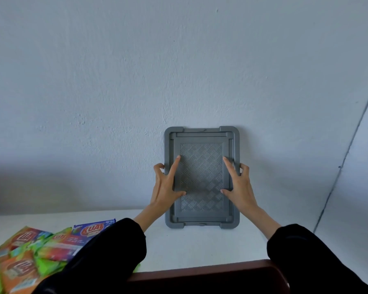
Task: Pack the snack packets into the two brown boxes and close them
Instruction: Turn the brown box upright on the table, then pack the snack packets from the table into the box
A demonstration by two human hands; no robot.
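Two hands, left hand (165, 185) and right hand (239, 183), fingers spread, grip opposite edges of an upright grey plastic lid (201, 177); snack packets (30, 247) lie at left.

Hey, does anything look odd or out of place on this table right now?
Yes: the grey lid stands on edge against the wall, both hands gripping its sides, instead of lying flat. The snack packets lie in a loose, overlapping heap at the left.

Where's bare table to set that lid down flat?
Free: the white table between the two sleeves, from the grey lid standing against the wall to the brown edge. Crowded: the near left corner, piled with snack packets.
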